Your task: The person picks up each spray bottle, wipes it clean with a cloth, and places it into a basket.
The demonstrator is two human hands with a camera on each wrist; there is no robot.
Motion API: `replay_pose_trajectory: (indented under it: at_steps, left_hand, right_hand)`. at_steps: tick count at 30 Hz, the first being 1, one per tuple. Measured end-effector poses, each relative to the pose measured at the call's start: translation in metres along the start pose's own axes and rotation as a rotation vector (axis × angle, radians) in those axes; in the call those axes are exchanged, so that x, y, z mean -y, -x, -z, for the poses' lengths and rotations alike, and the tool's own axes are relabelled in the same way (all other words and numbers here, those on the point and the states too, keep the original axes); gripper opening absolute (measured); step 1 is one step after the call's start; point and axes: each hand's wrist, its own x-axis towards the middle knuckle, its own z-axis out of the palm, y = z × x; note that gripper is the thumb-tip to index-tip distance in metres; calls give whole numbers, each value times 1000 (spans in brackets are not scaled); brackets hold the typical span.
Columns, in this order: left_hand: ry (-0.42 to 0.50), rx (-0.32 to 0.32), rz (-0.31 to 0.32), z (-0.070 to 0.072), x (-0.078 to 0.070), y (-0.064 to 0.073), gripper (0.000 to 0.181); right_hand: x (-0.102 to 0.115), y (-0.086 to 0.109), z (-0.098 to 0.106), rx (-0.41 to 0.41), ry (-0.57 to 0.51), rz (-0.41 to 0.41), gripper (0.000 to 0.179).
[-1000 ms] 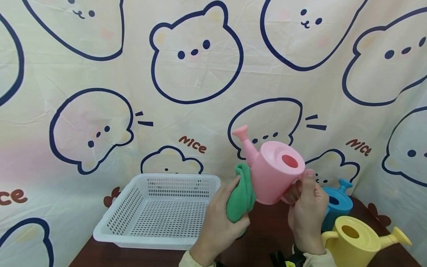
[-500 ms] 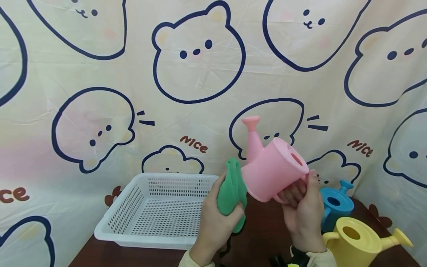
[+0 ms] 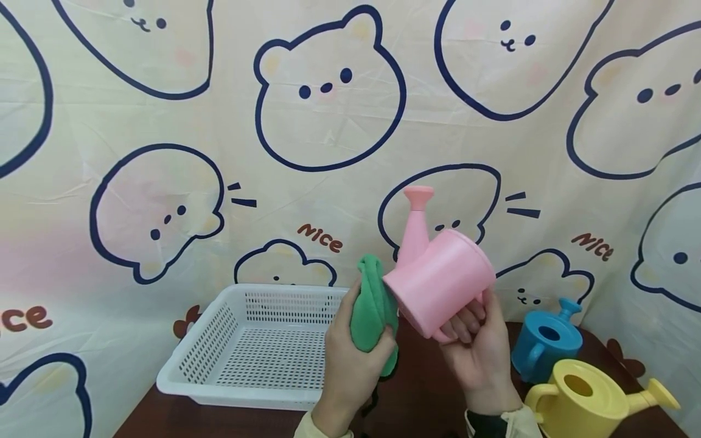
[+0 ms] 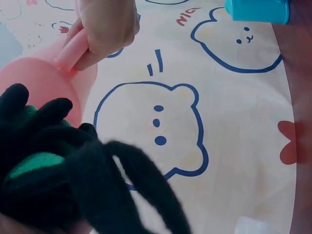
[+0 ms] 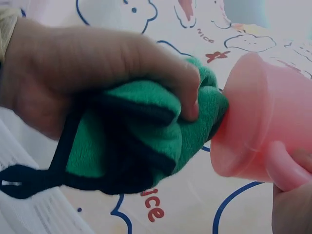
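My left hand (image 3: 353, 359) grips a bunched green cloth (image 3: 372, 310). Its black edging and a hanging loop (image 5: 24, 180) show in the right wrist view. By its handle (image 5: 282, 168), my right hand (image 3: 479, 359) holds a pink watering can (image 3: 440, 283) up off the table. The can is tilted, with its spout (image 3: 416, 234) pointing up and its base turned toward the cloth. The cloth (image 5: 204, 102) is right at the base rim in the right wrist view. The can's top opening is turned out of sight.
A white perforated plastic basket (image 3: 188, 386) stands on the dark brown table (image 3: 418, 389) at the left. At the right are a blue watering can (image 3: 547, 340) and a yellow watering can (image 3: 586, 401). A cartoon-printed cloth backdrop (image 3: 306, 201) hangs behind.
The right hand has turned the pink watering can so its top opening faces away and its spout stands more upright. The left hand has moved slightly left with the cloth.
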Motion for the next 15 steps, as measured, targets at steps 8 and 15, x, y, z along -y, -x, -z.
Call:
replay_pose_trajectory:
  at_steps: [8, 15]
  left_hand:
    - [-12, 70, 50, -4, -1, 1, 84]
    - [-58, 133, 69, -7, 2, 4, 84]
  right_hand:
    - [2, 1, 3, 76, -122, 2, 49]
    - [3, 1, 4, 132, -188, 11, 49]
